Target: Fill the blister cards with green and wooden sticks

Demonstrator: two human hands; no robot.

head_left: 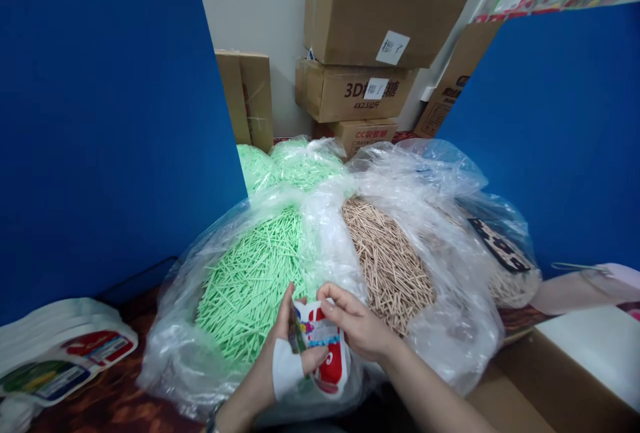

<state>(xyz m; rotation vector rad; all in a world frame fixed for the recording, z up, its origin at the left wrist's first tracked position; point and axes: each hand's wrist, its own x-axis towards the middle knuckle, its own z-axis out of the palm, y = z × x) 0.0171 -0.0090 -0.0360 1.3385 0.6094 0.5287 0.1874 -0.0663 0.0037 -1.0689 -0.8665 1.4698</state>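
Head view showed fingers of the left hand (278, 348) and right hand (364, 330) grasping a printed pouch (334, 372) (likely light, soft, slippery and best pinched at its edges) near green sticks (250, 286).

I'm looking at what seems a packing storeroom: stacked brown cardboard boxes (350, 46), clear plastic sacks (175, 346) bulging with thin green sticks (255, 273).
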